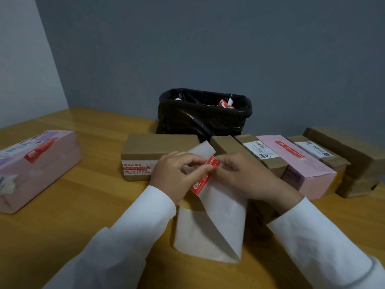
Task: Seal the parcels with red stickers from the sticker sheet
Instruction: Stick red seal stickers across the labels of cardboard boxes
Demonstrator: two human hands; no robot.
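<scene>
A white sticker sheet (216, 222), folded over, hangs in front of me above the wooden table (87, 215). One long red sticker (203, 180) with white print lies along the sheet's upper part. My left hand (177, 174) pinches the sticker near its top. My right hand (248, 176) holds the sheet's upper right edge. Behind my hands lies a brown cardboard parcel (154, 151) with a red-and-white label on its front. A pink parcel (35, 165) with a red sticker across its top sits at the left.
A row of parcels stands at the right: brown boxes (268, 155) with white labels, a pink one (300, 163) bearing a red sticker, and a large brown box (352, 161). A black-lined bin (204, 115) with scraps stands at the table's back against the grey wall.
</scene>
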